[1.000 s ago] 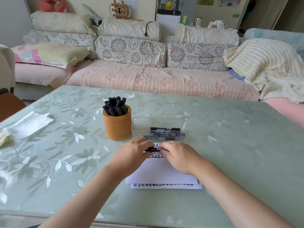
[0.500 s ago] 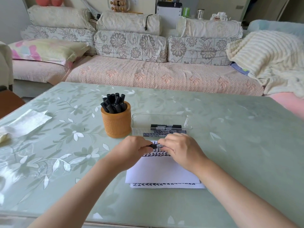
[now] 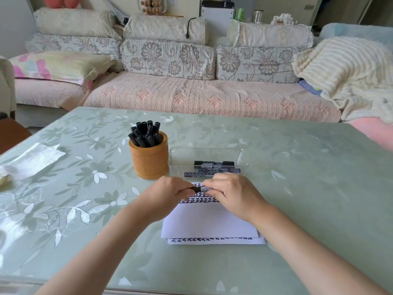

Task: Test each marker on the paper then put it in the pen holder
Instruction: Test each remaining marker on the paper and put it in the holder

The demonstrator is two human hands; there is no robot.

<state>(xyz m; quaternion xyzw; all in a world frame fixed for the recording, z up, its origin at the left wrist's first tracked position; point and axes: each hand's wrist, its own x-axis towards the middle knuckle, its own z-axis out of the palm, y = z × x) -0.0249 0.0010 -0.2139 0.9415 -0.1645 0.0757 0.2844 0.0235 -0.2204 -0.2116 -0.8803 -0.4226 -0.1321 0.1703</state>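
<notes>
Both hands on one marker (image 3: 201,189), held level, nearer me than the holder (image 3: 148,160) and a little to its right, just above the far edge of the paper (image 3: 209,222).

Left hand (image 3: 168,196): fingers curled round the marker's left end. Right hand (image 3: 231,194): fingers curled round its right end. Only a short stretch of barrel with a white label shows between them. Cap coming off or going on, I cannot tell; the ends are hidden in my fists.

Paper lies on the surface (image 3: 297,188), nearer me than the holder. Rows of black test marks run along its far edge, partly under my hands. A second sheet (image 3: 212,241) peeks out beneath, also marked.

Progress, as I judge it:
- Holder is crowded with black markers (image 3: 146,133) standing cap up: most of the batch looks done.
- Clear tray (image 3: 208,148), just right of the holder, has only a few markers (image 3: 213,165) lying in it; exact count is unclear.
- Left to do: the one in hand, then those few.
</notes>
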